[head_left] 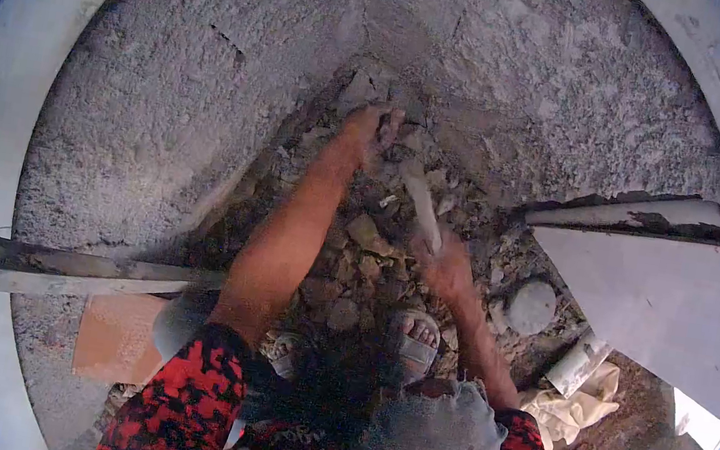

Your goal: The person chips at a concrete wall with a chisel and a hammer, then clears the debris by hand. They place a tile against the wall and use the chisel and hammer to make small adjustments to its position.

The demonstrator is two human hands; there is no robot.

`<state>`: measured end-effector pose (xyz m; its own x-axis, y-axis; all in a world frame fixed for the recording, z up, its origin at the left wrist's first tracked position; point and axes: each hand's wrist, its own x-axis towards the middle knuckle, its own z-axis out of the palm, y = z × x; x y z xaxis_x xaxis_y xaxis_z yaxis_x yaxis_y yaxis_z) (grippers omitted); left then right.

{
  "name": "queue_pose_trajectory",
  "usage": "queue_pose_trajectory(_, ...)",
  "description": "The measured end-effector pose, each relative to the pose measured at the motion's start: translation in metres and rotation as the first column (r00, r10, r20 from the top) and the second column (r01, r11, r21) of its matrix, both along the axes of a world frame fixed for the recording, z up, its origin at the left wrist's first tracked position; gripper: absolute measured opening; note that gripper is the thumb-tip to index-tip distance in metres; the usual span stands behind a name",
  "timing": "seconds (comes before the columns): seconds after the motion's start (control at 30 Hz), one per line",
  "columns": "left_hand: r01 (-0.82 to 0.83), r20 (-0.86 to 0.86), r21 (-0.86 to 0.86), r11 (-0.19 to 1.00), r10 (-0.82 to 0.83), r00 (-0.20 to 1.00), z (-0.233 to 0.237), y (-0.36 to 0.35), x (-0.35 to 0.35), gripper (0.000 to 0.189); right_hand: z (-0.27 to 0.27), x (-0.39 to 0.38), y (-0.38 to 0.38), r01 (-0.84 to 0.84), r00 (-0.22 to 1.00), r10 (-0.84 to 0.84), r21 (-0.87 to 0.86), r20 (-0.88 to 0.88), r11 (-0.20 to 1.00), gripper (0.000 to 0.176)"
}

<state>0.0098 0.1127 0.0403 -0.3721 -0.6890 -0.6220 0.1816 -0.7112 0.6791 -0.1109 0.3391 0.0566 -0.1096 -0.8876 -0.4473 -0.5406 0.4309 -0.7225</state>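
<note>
My right hand [444, 270] is wrapped round the pale handle of a hammer [423, 207]. The handle slants up and left, and its far end is blurred close below my left hand. Deep in the corner, my left hand [371, 136] is closed with its fingers curled round a small dark thing [384, 124]; what it is I cannot tell. Broken rubble [370, 234] lies under both hands, with a larger pale chunk [363, 90] just beyond my left hand.
Rough plastered walls [164, 103] meet at the corner ahead. Sandalled feet [414, 340] stand in the rubble. To the right are a round grey disc [532, 307], a white pipe piece [580, 362], crumpled cloth [579, 407] and large tiles [656, 297]. An orange tile [116, 333] lies left.
</note>
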Motion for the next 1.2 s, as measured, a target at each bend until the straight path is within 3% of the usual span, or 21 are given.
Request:
queue_pose_trajectory(0.1,0.018,-0.028,0.019,1.000,-0.017,0.999,0.016,-0.010,-0.008,0.022,0.033,0.006,-0.026,0.108,0.993,-0.110,-0.052,-0.044,0.993,0.042)
queue_pose_trajectory(0.17,0.043,-0.142,-0.079,0.996,-0.054,0.988,0.010,-0.014,-0.011,0.020,0.053,0.006,-0.033,0.080,0.996,-0.086,-0.359,-0.001,0.930,0.042)
queue_pose_trajectory(0.2,0.043,-0.145,-0.074,0.996,-0.053,0.988,0.010,-0.014,-0.012,0.020,0.050,0.005,-0.035,0.079,0.996,-0.086,-0.354,-0.004,0.932,0.042)
queue_pose_trajectory(0.27,0.054,-0.311,0.099,0.994,-0.020,0.950,0.013,-0.016,-0.010,0.018,0.035,0.004,-0.043,0.280,0.913,-0.087,-0.455,0.400,0.845,0.040)
queue_pose_trajectory(0.3,0.054,-0.311,0.097,0.994,-0.021,0.950,0.017,-0.015,-0.013,0.018,0.015,-0.002,-0.053,0.280,0.913,-0.087,-0.456,0.400,0.845,0.040)
queue_pose_trajectory(0.33,-0.044,-0.246,0.171,0.984,0.086,0.965,0.022,-0.012,-0.017,0.017,-0.008,-0.012,-0.068,0.004,0.998,-0.029,-0.388,-0.058,0.922,0.039)
queue_pose_trajectory(0.37,-0.144,-0.174,0.237,0.961,0.188,0.967,0.026,-0.010,-0.021,0.017,-0.023,-0.018,-0.076,-0.212,0.866,0.091,-0.195,-0.492,0.958,0.039)
queue_pose_trajectory(0.43,-0.150,-0.239,0.264,0.953,0.216,0.947,0.023,-0.014,-0.021,0.017,0.000,-0.016,-0.081,-0.233,0.828,0.099,-0.179,-0.552,0.956,0.037)
queue_pose_trajectory(0.5,-0.175,-0.278,0.338,0.924,0.276,0.920,-0.001,-0.008,-0.009,0.017,0.076,0.001,-0.065,-0.087,0.990,0.065,-0.174,-0.127,0.981,0.037)
queue_pose_trajectory(0.53,-0.016,-0.382,0.239,0.971,0.109,0.918,-0.010,-0.019,-0.005,0.020,0.052,-0.001,-0.060,-0.091,0.989,0.069,-0.174,-0.130,0.980,0.037)
queue_pose_trajectory(0.57,0.138,-0.465,0.119,0.983,-0.067,0.883,-0.019,-0.028,-0.003,0.022,0.008,-0.006,-0.053,0.023,0.994,0.013,-0.313,0.113,0.950,0.040)
queue_pose_trajectory(0.6,0.131,-0.461,0.126,0.983,-0.059,0.885,-0.015,-0.022,-0.002,0.022,-0.014,-0.005,-0.047,0.163,0.933,-0.007,-0.403,0.361,0.900,0.043)
queue_pose_trajectory(0.63,0.107,-0.324,0.132,0.985,-0.059,0.944,-0.005,-0.019,-0.008,0.024,-0.008,-0.005,-0.052,0.159,0.933,-0.002,-0.409,0.359,0.898,0.043)
queue_pose_trajectory(0.67,0.085,-0.183,0.131,0.988,-0.060,0.981,0.006,-0.017,-0.013,0.026,-0.002,-0.009,-0.062,0.051,0.994,-0.014,-0.339,0.111,0.940,0.042)
queue_pose_trajectory(0.73,0.068,-0.191,0.107,0.992,-0.047,0.980,0.016,-0.019,-0.018,0.026,0.013,-0.014,-0.076,-0.074,0.923,0.024,-0.116,-0.384,0.991,0.041)
queue_pose_trajectory(0.83,-0.001,-0.190,0.110,0.994,0.022,0.981,0.011,-0.010,-0.017,0.026,0.020,-0.011,-0.049,-0.114,0.950,-0.040,-0.463,-0.310,0.879,0.040)
queue_pose_trajectory(0.87,-0.031,-0.196,0.099,0.995,0.050,0.979,0.012,-0.012,-0.017,0.026,0.022,-0.014,-0.057,-0.119,0.949,-0.036,-0.464,-0.312,0.878,0.040)
queue_pose_trajectory(0.93,-0.004,-0.201,0.083,0.997,0.020,0.979,-0.006,-0.014,-0.016,0.025,0.031,-0.020,-0.071,-0.046,0.992,0.043,-0.021,-0.121,0.999,0.058)
queue_pose_trajectory(1.03,-0.024,-0.314,0.169,0.985,0.077,0.946,-0.076,-0.059,-0.030,0.043,0.039,-0.031,-0.088,-0.181,0.913,0.235,0.184,-0.333,0.966,0.057)
queue_pose_trajectory(1.07,0.016,-0.278,0.042,0.999,-0.004,0.960,-0.087,-0.065,-0.033,0.031,0.000,-0.029,-0.066,-0.116,0.925,0.017,-0.239,-0.381,0.964,0.054)
queue_pose_trajectory(1.2,0.072,0.149,-0.226,0.971,-0.038,0.988,-0.115,-0.003,-0.028,0.021,0.015,-0.021,-0.025,-0.134,0.980,0.088,-0.263,-0.181,0.956,0.037)
